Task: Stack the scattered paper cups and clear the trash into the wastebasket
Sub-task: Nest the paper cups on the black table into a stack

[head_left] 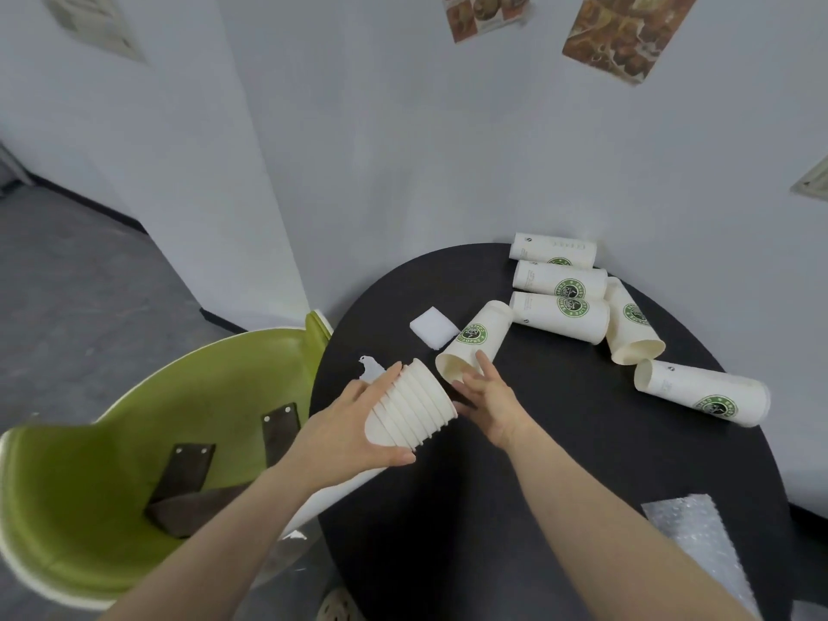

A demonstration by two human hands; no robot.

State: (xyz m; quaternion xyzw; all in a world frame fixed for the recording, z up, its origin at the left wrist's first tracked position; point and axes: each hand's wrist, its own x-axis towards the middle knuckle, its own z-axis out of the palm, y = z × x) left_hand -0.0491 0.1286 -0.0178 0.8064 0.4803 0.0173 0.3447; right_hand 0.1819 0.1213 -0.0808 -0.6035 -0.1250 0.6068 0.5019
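My left hand (345, 423) grips a tilted stack of nested white paper cups (414, 407) above the black round table (537, 463). Just right of the stack, my right hand (486, 396) reaches with straight fingers to the rim of a lying cup with a green logo (481, 336). Several more logo cups lie on their sides at the table's far right, among them one near the wall (553, 249) and one at the right edge (703, 392). A white napkin (433, 327) and a torn paper scrap (371, 368) lie near the stack. Bubble wrap (699, 540) lies at the near right edge.
A green shell chair (148, 441) with brown straps stands to the left of the table. Grey floor lies beyond it. White walls with posters close in behind the table. Something round shows partly at the bottom edge under the table.
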